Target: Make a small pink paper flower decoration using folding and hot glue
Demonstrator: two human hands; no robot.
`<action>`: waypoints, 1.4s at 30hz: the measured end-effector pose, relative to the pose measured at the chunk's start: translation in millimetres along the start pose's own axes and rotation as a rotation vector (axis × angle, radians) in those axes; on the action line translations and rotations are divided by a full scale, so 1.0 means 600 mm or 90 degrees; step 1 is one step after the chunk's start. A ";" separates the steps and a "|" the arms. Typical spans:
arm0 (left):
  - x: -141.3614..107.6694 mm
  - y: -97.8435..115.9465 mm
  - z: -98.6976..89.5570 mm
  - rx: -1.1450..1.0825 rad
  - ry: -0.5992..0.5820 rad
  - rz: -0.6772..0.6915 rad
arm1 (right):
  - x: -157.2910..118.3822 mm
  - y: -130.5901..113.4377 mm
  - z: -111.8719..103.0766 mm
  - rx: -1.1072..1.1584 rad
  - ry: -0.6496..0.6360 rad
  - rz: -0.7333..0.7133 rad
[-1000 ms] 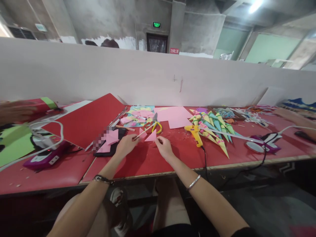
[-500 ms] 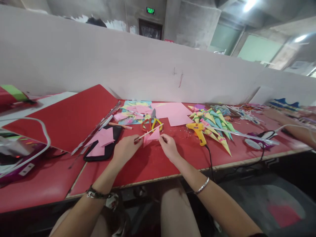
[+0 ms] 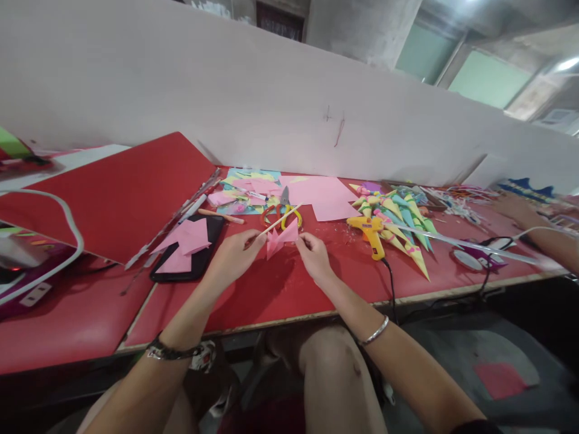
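Head view, reading the clock from the folded pink paper [image 3: 283, 237] with twelve at the partition [image 3: 271, 108]: this piece is held above the table [image 3: 280, 295], between the person's two hands. The left hand [image 3: 237, 253] has its fingers pinched on a thin stick [image 3: 281, 219], which slants toward one o'clock; whether they grip the paper too cannot be told. The right hand [image 3: 315, 256] appears to pinch the paper's corner at three o'clock. Light fingertip holds from opposite sides probably keep the thin folds from being crushed and the stick's far end uncovered.

Scissors [image 3: 284, 196] with red and yellow handles lie at twelve, handles toward the person, which likely suits a quick reach. A yellow glue gun [image 3: 371, 235] rests at three, its cord [image 3: 391, 286] dropping over the table's edge, with paper cones [image 3: 404, 211] beside it. Loose pink pieces [image 3: 192, 235] sit on a black case [image 3: 208, 241] at nine, seemingly for easy picking up.

Bare table spreads at six, up to the near edge, giving both wrists room. Toward twelve the scissors crowd the stick, and from two to three the cones and gun narrow the right hand's way.
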State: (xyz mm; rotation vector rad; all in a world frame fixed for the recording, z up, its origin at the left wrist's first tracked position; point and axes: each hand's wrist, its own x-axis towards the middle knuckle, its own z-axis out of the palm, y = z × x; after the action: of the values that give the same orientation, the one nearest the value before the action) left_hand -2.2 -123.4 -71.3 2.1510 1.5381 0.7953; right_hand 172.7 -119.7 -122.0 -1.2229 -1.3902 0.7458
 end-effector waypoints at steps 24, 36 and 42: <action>-0.006 0.027 0.019 -0.253 -0.019 -0.042 | -0.014 -0.031 0.002 0.093 -0.046 0.063; -0.013 0.012 0.019 -0.201 -0.037 -0.046 | -0.017 -0.047 -0.013 0.034 -0.181 0.006; -0.019 0.023 0.005 -0.132 0.032 -0.073 | -0.004 -0.080 -0.036 -0.070 -0.045 -0.126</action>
State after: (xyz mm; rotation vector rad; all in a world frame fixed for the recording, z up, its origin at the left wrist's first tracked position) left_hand 7.3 -138.6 -68.1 1.8899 1.5158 0.9323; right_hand 180.4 -139.1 -73.6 -1.1329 -1.6018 0.5853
